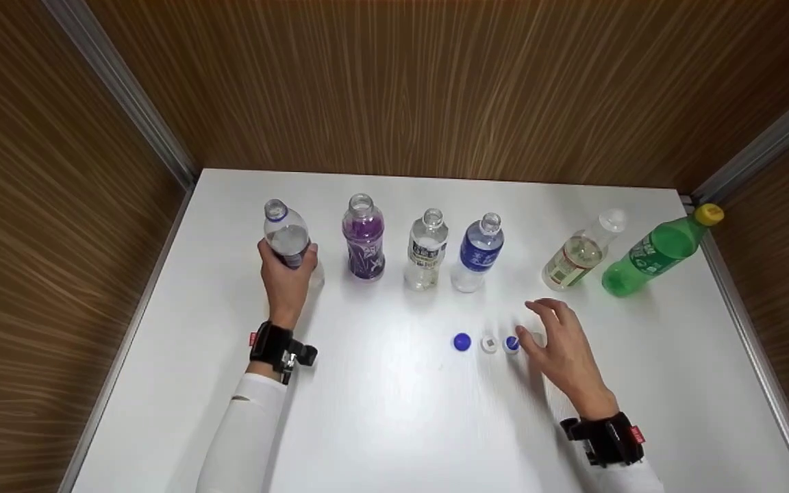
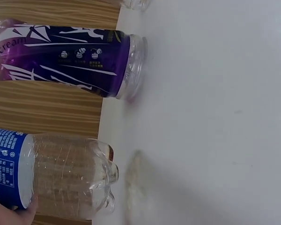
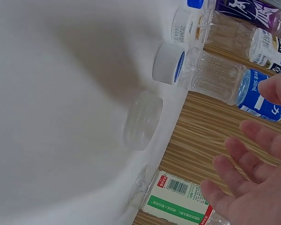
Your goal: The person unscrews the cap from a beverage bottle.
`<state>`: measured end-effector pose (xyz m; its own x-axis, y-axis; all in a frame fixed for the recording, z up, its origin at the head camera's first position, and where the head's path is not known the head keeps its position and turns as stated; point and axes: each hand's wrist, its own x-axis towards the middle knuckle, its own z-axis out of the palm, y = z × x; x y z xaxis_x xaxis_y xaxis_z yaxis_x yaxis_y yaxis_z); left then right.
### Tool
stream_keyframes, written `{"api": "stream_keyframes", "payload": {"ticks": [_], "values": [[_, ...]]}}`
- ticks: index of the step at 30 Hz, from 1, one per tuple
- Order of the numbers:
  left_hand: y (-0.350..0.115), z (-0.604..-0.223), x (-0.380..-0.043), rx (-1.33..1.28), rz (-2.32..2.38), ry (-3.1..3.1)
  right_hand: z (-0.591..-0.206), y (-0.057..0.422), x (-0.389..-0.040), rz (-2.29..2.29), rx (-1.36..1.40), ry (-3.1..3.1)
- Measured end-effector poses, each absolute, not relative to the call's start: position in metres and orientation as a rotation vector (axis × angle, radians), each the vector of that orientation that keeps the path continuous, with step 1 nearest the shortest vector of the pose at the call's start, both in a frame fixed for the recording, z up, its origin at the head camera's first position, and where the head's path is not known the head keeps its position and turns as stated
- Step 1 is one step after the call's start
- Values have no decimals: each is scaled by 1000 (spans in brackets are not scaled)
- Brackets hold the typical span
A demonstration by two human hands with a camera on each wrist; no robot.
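Inspected: bottle (image 1: 289,237) in my left hand (image 1: 287,282), glossy plastic; tabletop (image 1: 381,411) beneath my right hand (image 1: 562,346), smooth (glossy too).

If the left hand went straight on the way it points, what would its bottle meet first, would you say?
Probably the wooden back panel: the left hand, holding a clear bottle, points that way, with the purple bottle right of the line, though depth is unclear.

One high view, two at the wrists
The head view looked forward and down from above; the left wrist view, close and sideways, faced the purple bottle (image 2: 65,58) right of the gripping left hand (image 1: 286,284); the right wrist view, likewise, looked across the clear cap (image 3: 144,120) by the right hand (image 1: 562,349). All three shared that bottle.
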<state>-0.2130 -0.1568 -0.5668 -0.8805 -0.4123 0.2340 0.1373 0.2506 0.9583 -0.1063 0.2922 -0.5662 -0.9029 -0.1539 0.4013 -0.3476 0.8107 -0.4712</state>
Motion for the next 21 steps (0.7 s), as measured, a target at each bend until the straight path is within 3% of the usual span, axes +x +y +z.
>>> {"api": "stream_keyframes", "payload": {"ticks": [21], "values": [[-162,-580,-232,304,-1632,-2121,-569,290,-107,809,367,-2659]]}}
